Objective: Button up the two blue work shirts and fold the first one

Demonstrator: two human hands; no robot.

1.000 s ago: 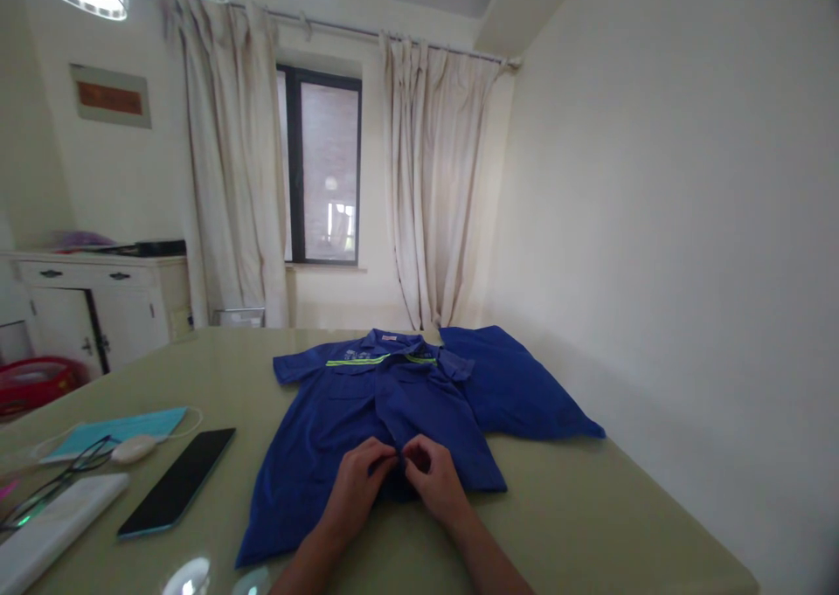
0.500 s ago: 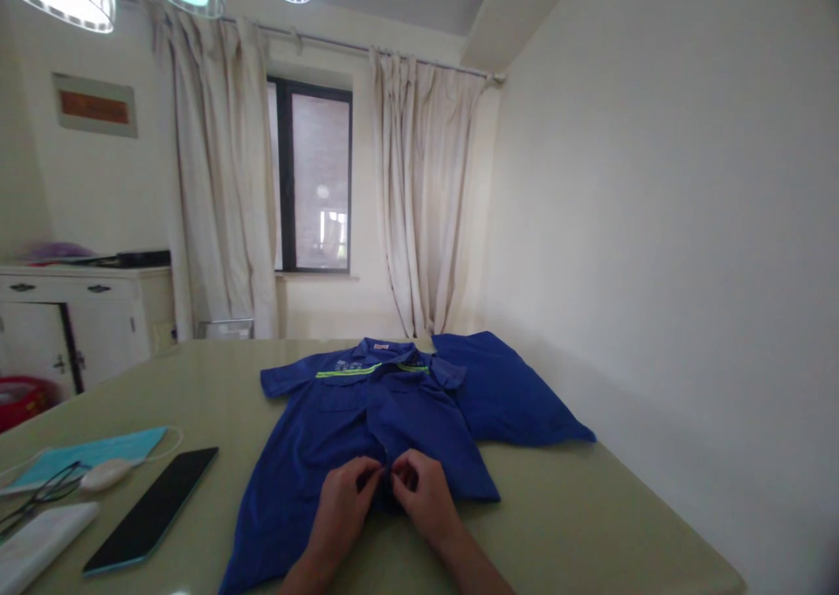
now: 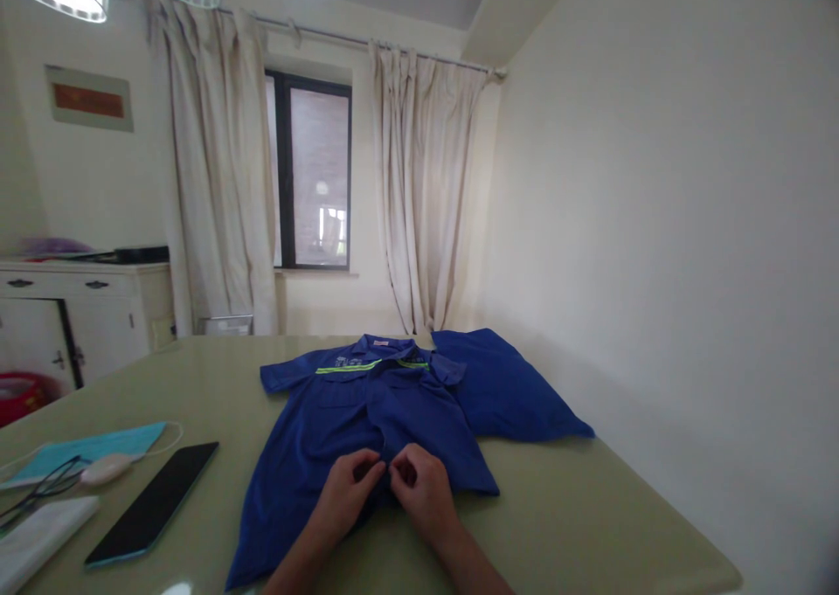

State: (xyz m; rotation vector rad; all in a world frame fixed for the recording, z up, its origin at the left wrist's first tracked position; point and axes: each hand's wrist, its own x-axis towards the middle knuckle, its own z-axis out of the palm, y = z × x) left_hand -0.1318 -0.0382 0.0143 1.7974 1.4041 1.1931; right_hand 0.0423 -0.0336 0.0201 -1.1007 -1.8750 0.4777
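A blue short-sleeved work shirt (image 3: 328, 420) lies front side up on the table, its collar at the far end and a yellow-green stripe across the chest. My left hand (image 3: 350, 490) pinches the shirt's front edge near the lower hem, thumb against fingers. Close beside it, my right hand (image 3: 423, 486) pinches the facing edge of the same front opening. The fingertips of both hands nearly meet. Whatever small part lies between them, such as a button, is too small to make out.
Another folded blue garment (image 3: 511, 390) lies right of the shirt, near the wall. On the left of the greenish table (image 3: 557, 525) are a black phone (image 3: 154, 503), a light-blue face mask (image 3: 92, 455), glasses (image 3: 43, 494), a pale mouse-shaped object (image 3: 107, 469) and a white packet (image 3: 45, 534).
My left hand has shifted very slightly, its fingers a little straighter, while the right hand keeps its place at the shirt's opening. The view has tipped slightly downward.
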